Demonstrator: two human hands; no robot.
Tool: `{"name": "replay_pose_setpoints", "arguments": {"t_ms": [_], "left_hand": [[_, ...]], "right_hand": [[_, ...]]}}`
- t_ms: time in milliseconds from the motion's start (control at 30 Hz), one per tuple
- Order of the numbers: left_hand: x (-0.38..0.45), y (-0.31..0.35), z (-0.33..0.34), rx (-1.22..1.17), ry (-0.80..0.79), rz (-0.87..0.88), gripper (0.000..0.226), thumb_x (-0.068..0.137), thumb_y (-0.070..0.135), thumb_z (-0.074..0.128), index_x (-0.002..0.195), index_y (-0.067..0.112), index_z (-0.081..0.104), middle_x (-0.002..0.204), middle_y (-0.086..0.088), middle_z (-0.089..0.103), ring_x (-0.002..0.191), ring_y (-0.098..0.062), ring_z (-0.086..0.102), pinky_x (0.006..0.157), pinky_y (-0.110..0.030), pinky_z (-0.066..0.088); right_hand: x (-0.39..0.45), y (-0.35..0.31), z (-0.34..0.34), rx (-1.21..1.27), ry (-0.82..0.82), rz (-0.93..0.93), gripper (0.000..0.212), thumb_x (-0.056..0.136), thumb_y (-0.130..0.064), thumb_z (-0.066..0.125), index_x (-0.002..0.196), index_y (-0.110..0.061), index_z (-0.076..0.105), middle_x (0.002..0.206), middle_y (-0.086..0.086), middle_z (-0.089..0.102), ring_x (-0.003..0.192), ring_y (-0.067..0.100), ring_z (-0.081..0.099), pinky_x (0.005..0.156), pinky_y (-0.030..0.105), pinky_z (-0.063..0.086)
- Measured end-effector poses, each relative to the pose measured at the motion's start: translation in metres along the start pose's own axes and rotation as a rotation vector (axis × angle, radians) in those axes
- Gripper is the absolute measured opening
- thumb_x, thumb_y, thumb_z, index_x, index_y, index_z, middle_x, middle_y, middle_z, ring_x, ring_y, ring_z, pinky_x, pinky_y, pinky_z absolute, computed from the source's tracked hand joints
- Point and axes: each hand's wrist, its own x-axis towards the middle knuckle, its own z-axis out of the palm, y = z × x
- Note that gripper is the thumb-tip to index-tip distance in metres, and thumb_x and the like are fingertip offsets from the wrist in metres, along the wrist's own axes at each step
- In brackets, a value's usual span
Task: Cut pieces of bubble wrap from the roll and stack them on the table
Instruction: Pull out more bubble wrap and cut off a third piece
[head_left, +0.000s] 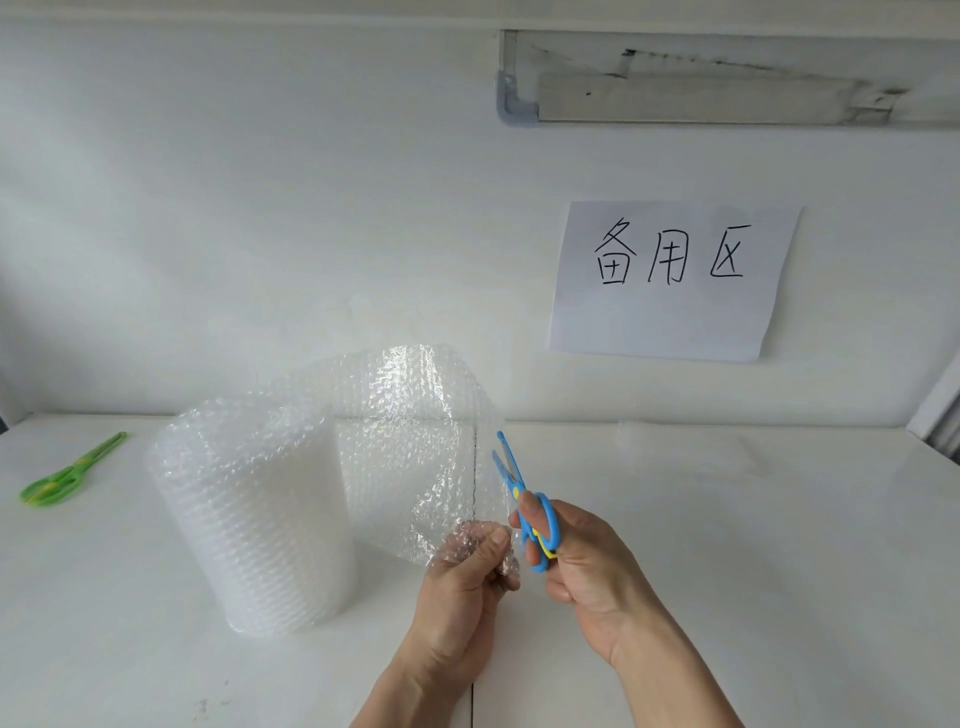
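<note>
A clear bubble wrap roll (254, 519) stands upright on the white table (727, 545), left of centre. Its loose sheet (410, 447) is pulled out to the right and held up. My left hand (462, 577) pinches the sheet's lower right corner between thumb and fingers. My right hand (576, 566) grips blue scissors (524, 501) with yellow trim, fingers through the handles. The blades are parted and point up at the sheet's right edge. A wavy line runs down the sheet just left of the blades.
Green scissors (72, 470) lie at the table's far left. A paper sign (670, 280) with handwritten characters hangs on the wall at the right. A seam between table panels runs forward below my left arm.
</note>
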Motion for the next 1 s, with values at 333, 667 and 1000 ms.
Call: {"name": "replay_pose_setpoints", "arguments": {"t_ms": [333,667,1000], "left_hand": [[-0.001,-0.001,0.002,0.028,-0.002,-0.008,0.013,0.079,0.005,0.072,0.08,0.001,0.06,0.065,-0.012,0.051,0.054,-0.015,0.049,0.059,-0.029,0.039],[-0.003,0.001,0.007,0.014,0.032,-0.017,0.012,0.088,0.002,0.059,0.076,0.004,0.058,0.058,-0.008,0.049,0.053,-0.017,0.047,0.059,-0.031,0.036],[-0.003,0.001,0.008,0.022,0.043,-0.027,0.014,0.074,0.003,0.072,0.074,0.005,0.059,0.058,-0.01,0.049,0.053,-0.018,0.046,0.059,-0.033,0.035]], "right_hand": [[0.004,-0.007,0.003,0.044,0.013,0.01,0.048,0.065,-0.059,0.07,0.081,-0.014,0.07,0.063,0.003,0.054,0.05,0.009,0.039,0.047,0.02,0.025],[0.006,-0.015,-0.002,0.061,-0.043,-0.019,0.062,0.062,-0.062,0.07,0.092,-0.008,0.071,0.066,0.002,0.057,0.042,0.006,0.033,0.045,0.02,0.024],[0.009,-0.024,-0.003,0.092,-0.019,-0.083,0.06,0.063,-0.057,0.074,0.093,-0.006,0.07,0.064,-0.001,0.055,0.043,0.005,0.036,0.043,0.016,0.027]]}}
